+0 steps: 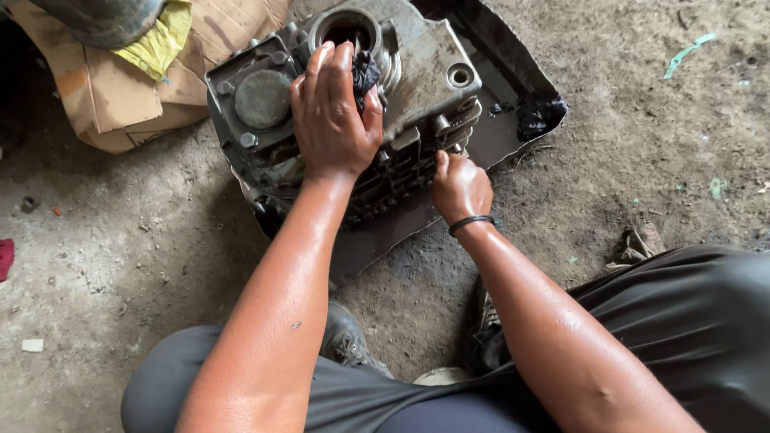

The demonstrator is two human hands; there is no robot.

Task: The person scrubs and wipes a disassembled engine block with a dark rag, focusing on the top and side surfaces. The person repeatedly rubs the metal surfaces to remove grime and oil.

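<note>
My left hand (333, 112) grips a black rag (366, 74) pressed against the engine casing (417, 72); my right hand (459, 186) is closed on its near edge. The casing sits on a metal sheet (497, 136) on the floor, and it's still grimy, so there's plenty left to wipe.

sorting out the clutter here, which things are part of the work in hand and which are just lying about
In use:
left hand pressing a black rag on the grey engine block
right hand gripping the block's finned side
dark metal sheet under the block

Lying about:
torn cardboard
yellow cloth
second black rag on the sheet
green scrap on the dirt floor
</note>
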